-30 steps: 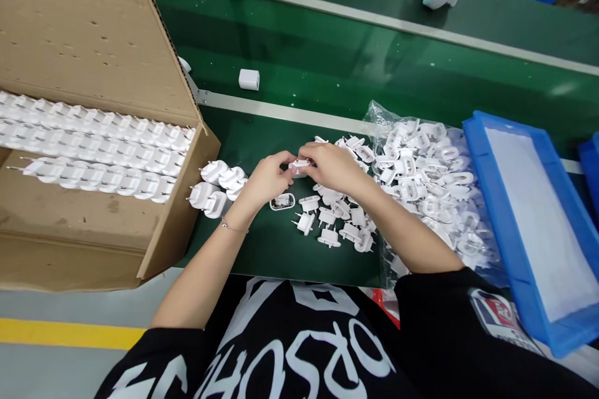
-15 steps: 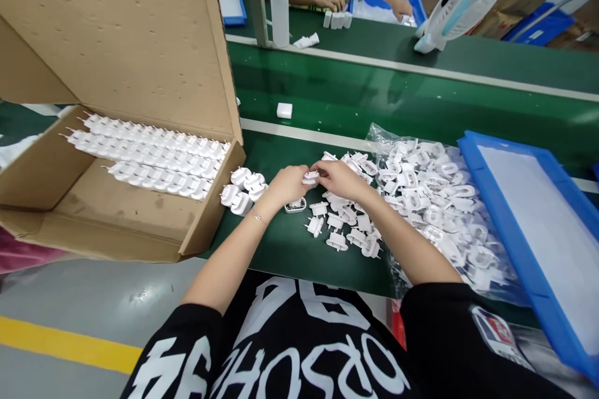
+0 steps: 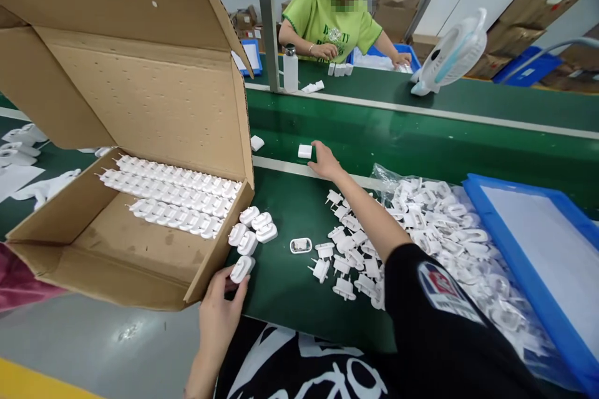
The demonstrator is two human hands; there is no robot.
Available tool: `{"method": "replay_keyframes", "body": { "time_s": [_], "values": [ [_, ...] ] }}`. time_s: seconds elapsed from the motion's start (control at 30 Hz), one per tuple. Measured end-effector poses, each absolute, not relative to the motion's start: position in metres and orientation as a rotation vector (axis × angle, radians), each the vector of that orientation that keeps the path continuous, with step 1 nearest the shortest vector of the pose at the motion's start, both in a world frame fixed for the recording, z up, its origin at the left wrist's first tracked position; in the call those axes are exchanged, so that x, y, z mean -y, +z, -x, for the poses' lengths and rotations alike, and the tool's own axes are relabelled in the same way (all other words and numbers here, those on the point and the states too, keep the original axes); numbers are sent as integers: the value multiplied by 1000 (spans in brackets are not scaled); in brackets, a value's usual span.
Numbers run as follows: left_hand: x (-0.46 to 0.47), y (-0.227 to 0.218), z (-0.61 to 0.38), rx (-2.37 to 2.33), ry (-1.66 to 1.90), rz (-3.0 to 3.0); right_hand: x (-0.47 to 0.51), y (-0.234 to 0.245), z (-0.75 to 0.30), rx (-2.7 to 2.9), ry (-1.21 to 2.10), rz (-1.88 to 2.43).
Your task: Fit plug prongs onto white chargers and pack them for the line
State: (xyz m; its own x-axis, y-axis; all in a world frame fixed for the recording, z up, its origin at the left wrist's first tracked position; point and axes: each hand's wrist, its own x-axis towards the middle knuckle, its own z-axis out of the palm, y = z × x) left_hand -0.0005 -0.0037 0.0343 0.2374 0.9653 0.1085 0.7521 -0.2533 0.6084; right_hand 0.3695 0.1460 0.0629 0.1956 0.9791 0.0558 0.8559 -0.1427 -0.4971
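Observation:
My left hand [image 3: 225,300] is at the box's near right corner, thumb and fingers closed around a white plug charger [image 3: 242,269]. Just beyond it stands a small cluster of similar white chargers [image 3: 248,242]. Far out on the green belt, my right hand [image 3: 325,161] has its thumb and fingers apart at the right side of a white charger casing [image 3: 304,151]; whether it touches is unclear. Between the hands lies an open white casing [image 3: 300,245] with parts showing inside. Right of that are loose white plug pieces [image 3: 345,287] with pins.
Rows of white chargers fill part of an open cardboard box [image 3: 206,268] on the left. A clear bag of white pieces [image 3: 449,218] and a blue tray [image 3: 482,199] lie right. Across the belt are a co-worker [image 3: 327,19], a bottle [image 3: 291,72] and a fan [image 3: 452,53].
My hands, together over a plug piece before, have parted. The left has come down to the cluster's near end with a charger; the right has reached forward to the casing. The view has tilted up.

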Motion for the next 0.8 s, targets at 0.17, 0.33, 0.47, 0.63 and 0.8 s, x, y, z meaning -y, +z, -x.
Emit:
{"method": "replay_keyframes", "body": {
  "time_s": [0.17, 0.33, 0.47, 0.63, 0.8],
  "values": [
    [15, 25, -5, -1751, 938, -2037, -171, 63, -372, 1843, 301, 2209],
    [33, 40, -9, -1478, 979, -2196, -118, 72, -347, 2124, 246, 2159],
    [9, 67, -49, -998, 910, -2363, -68, 78, -327, 2320, 290, 2092],
    [-44, 105, -131, -1014, 161, -2609, -52, 95, -362, 2206, 222, 2093],
    [-80, 102, -185, -1158, -178, -2557, -53, 79, -379, 2486, 376, 2090]
  ]
}}
